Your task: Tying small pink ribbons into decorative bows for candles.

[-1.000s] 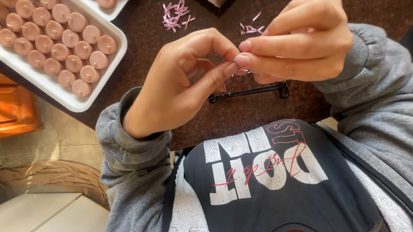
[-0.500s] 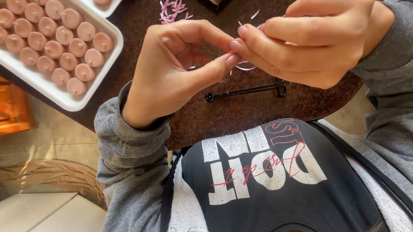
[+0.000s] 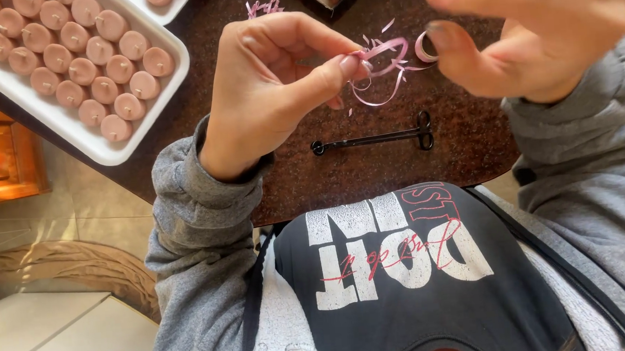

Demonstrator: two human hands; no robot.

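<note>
Two hands work above a dark speckled stone desk (image 3: 371, 171). The left hand (image 3: 270, 90) pinches one end of a thin pink curled ribbon (image 3: 382, 72) between thumb and forefinger, the other fingers curled in. The ribbon loops and hangs in the air between the two hands, just above the desk. The right hand (image 3: 537, 28) is raised higher and is blurred; its fingers are partly spread, and a small curl of the same pink ribbon sits at its thumb tip, though whether the thumb grips it or only touches it cannot be told.

Below the hands, toward the person's body, a slim black metal wick trimmer with looped handles (image 3: 372, 139) lies flat on the desk, apart from both hands. Beyond the left hand's fingers, small pink ribbon scraps (image 3: 263, 7) lie scattered on the desk. Further off on the left hand's side, a white rectangular foam tray (image 3: 98, 150) holds rows of small round pink candles (image 3: 74, 64) with short wicks, standing close together. A second white tray (image 3: 169, 9) sits just past it at the top edge. Both wrists are covered by grey sweatshirt sleeves (image 3: 197, 205).
</note>
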